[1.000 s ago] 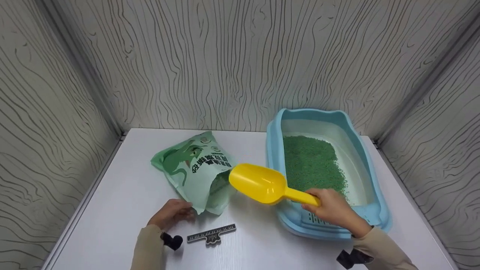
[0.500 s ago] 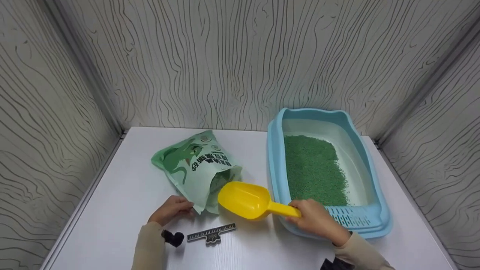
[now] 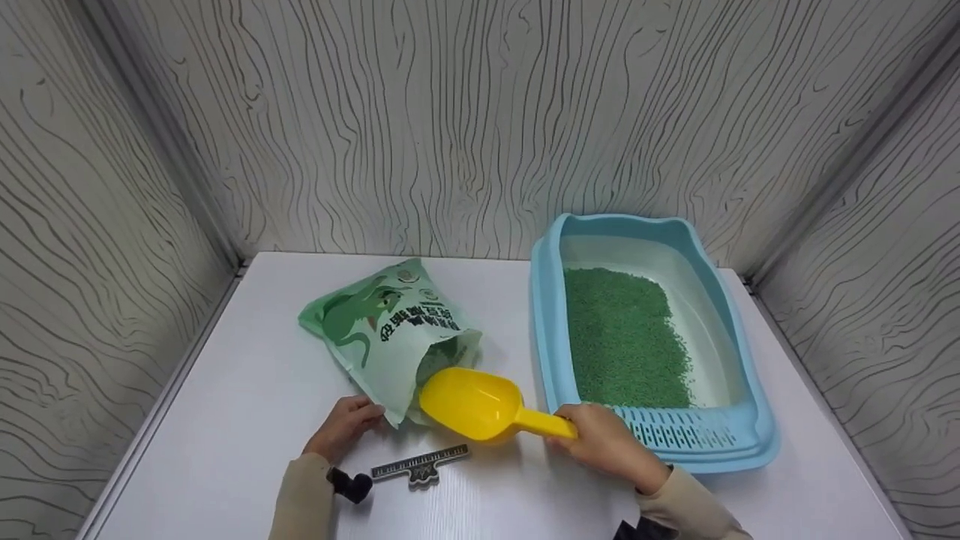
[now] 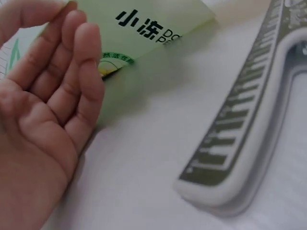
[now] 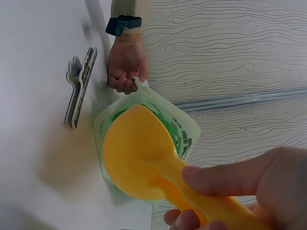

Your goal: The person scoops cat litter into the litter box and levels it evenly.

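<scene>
My right hand [image 3: 600, 446] grips the handle of a yellow scoop [image 3: 476, 405]. The scoop's front edge reaches the open mouth of a pale green cat litter bag [image 3: 397, 322], which lies on its side. In the right wrist view, the scoop [image 5: 139, 148] covers much of that mouth. My left hand [image 3: 345, 427] pinches the near corner of the bag between thumb and fingertips, as the right wrist view also shows at the bag's edge. To the right stands a blue litter box [image 3: 544, 322] with green pellets [image 3: 626, 337] spread over part of its floor.
A flat clip with a piano-key pattern [image 3: 421, 463] lies on the white table [image 3: 247, 375] just right of my left wrist. Wood-patterned panels [image 3: 450, 127] enclose the table at the back and both sides.
My right hand has carried the scoop left and down from beside the litter box to the bag's mouth. My left hand stays at the bag's corner, and the mouth has spread wider.
</scene>
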`<state>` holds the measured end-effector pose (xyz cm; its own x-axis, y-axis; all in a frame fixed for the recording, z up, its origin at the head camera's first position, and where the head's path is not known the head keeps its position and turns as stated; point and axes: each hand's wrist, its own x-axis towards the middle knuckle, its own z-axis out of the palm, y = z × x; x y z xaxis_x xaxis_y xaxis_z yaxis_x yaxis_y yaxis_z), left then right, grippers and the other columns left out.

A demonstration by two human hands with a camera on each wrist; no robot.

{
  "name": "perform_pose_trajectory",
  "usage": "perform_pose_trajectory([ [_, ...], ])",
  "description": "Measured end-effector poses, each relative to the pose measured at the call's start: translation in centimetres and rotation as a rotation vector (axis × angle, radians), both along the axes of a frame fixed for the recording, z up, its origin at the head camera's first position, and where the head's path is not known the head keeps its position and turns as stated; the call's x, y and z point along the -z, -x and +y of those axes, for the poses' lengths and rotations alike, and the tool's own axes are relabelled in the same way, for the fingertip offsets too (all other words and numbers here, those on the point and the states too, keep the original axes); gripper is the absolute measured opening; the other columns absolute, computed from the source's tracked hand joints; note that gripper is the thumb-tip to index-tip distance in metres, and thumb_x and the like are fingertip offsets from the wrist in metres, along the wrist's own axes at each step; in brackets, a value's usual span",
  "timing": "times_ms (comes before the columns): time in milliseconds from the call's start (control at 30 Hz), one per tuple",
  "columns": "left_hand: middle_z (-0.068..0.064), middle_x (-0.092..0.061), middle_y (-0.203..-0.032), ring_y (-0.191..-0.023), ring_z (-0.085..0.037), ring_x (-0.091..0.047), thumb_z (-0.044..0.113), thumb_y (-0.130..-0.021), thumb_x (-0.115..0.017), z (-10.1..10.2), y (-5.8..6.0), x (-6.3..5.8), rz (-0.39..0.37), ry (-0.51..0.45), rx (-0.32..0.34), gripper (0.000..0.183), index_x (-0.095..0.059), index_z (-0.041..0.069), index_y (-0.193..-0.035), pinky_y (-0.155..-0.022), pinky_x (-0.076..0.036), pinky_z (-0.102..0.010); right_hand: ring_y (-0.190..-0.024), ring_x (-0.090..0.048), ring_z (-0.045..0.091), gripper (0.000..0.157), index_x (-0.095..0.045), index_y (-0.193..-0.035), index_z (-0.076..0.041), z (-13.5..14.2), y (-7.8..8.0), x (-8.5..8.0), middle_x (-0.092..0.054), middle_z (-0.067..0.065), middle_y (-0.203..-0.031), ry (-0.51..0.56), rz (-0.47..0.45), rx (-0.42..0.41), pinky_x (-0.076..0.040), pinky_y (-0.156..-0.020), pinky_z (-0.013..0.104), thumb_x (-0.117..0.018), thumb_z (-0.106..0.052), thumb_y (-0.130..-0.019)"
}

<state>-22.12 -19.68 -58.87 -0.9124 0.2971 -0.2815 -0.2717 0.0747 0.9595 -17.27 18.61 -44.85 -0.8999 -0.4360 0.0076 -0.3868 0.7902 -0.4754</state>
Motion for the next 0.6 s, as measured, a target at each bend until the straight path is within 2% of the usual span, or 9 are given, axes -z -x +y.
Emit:
perform_pose_trajectory([
  [200, 0.009, -0.064, -0.079, -0.079, -0.009, -0.058, 0.015, -0.088, -0.057, -0.1, 0.0, -0.8, -0.042, -0.083, 0.048, 0.012, -0.068, 0.013, -0.092, -0.079, -0.049, -0.025, -0.062, -0.046, 0.01, 0.023, -0.067, -0.089, 0.0, -0.8, 0.0, 0.4, -0.065, 0.006, -0.073, -0.011, -0.049, 0.041, -0.036, -0.056, 0.022, -0.071, -0.018, -0.076],
  [367, 0.009, -0.064, -0.073, -0.073, -0.007, -0.057, 0.014, -0.088, -0.057, -0.2, 0.4, -0.5, -0.068, -0.107, 0.086, 0.013, -0.068, 0.016, -0.08, -0.075, -0.049, -0.023, -0.062, -0.045, 0.012, 0.026, -0.066, -0.093, 0.001, -1.6, 0.1, 0.5, -0.063, 0.007, -0.075, 0.014, -0.112, 0.09, -0.034, -0.056, 0.023, -0.071, -0.018, -0.076],
  [600, 0.008, -0.065, -0.074, -0.073, -0.008, -0.057, 0.016, -0.09, -0.056, -1.0, 1.2, 0.9, -0.081, -0.097, 0.11, 0.014, -0.069, 0.014, -0.086, -0.075, -0.05, -0.022, -0.062, -0.043, 0.011, 0.024, -0.066, -0.09, 0.001, -2.2, 0.4, 0.8, -0.062, 0.006, -0.073, 0.027, -0.143, 0.063, -0.033, -0.056, 0.022, -0.071, -0.019, -0.077],
])
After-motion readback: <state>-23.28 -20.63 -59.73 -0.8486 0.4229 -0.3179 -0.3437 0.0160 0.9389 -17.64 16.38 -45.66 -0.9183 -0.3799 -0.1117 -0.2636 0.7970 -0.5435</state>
